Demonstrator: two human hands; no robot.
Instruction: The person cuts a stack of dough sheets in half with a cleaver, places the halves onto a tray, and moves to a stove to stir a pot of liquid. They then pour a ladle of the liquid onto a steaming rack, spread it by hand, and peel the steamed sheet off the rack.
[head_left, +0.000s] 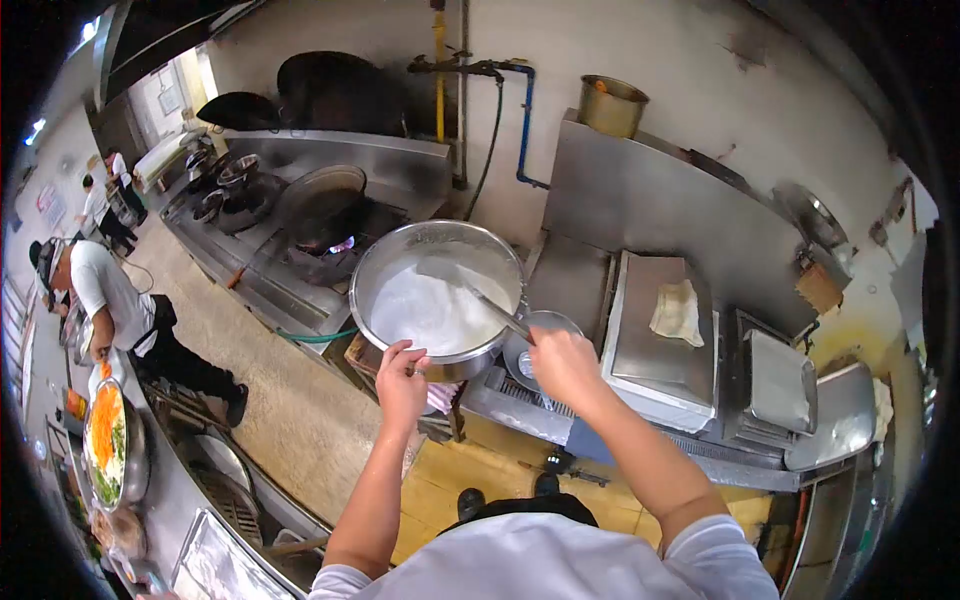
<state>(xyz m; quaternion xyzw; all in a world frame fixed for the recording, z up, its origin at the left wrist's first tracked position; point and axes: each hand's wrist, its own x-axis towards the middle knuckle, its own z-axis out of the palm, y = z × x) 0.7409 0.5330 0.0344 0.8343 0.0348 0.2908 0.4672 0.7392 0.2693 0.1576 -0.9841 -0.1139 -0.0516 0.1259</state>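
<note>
A large steel bowl (372, 262) stands tilted toward me and holds a white batter-like mass. My left hand (400, 378) grips the bowl's near rim. My right hand (563, 362) is closed on the handle of a long metal spatula (480, 297), whose blade reaches into the white mass. A small round metal dish (548, 322) lies just under my right hand, beside the bowl.
A steel steamer cabinet (655, 350) with a folded cloth (677, 312) stands to the right, metal trays beyond it. A wok burner with a dark wok (320, 205) is at the back left. Another person (120, 310) bends over at far left beside a bowl of vegetables (105, 445).
</note>
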